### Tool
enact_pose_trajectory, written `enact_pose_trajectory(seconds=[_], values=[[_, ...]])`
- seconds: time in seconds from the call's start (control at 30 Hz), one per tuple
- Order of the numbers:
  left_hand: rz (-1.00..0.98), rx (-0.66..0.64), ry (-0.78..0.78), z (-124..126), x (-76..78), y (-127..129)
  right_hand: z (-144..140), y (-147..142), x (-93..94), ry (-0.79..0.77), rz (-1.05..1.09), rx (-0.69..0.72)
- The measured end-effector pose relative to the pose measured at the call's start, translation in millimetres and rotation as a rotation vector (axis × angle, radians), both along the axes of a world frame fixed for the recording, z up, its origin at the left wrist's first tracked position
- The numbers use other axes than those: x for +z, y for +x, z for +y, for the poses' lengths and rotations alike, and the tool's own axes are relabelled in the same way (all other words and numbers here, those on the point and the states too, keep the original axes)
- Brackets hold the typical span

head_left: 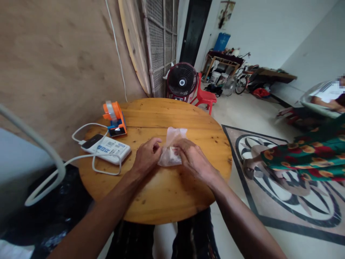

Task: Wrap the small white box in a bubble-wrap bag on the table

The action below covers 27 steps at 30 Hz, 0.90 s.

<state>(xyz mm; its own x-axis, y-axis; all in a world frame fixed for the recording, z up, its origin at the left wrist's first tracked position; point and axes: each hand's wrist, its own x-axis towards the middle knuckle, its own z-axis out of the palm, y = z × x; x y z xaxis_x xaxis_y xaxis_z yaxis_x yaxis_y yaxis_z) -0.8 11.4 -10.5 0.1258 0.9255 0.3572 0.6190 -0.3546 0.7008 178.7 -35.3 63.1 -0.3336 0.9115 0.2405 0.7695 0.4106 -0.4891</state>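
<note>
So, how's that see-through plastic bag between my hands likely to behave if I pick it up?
The plastic bag would probably be floppy: its film looks thin and crumpled. It would likely sag around the small whitish item showing at its lower part. Rolling seems unlikely, given its loose, uneven shape.

From afar, I count one left hand [147,154] and one right hand [192,155]; one plastic bag [175,135]; one round table [161,201]; one tape dispenser [115,117]; one white device [116,150]; one fan [182,82]; one red chair [207,96]; one bicycle [241,84].
</note>
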Motion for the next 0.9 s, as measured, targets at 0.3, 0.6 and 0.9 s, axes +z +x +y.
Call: enact_pose_trajectory(seconds=[0.3,0.6,0.9], values=[[0.182,0.25,-0.116,5.0,7.3,-7.1,56.4,43.8,-48.2,-0.061,0.117,-0.055],[0.225,0.24,-0.176,7.5,11.2,-11.6,65.7,50.2,-74.9,0.015,0.277,-0.095],[-0.001,0.204,0.329,-6.0,17.6,-9.9,59.8,51.1,-79.5,-0.018,0.268,0.006]])
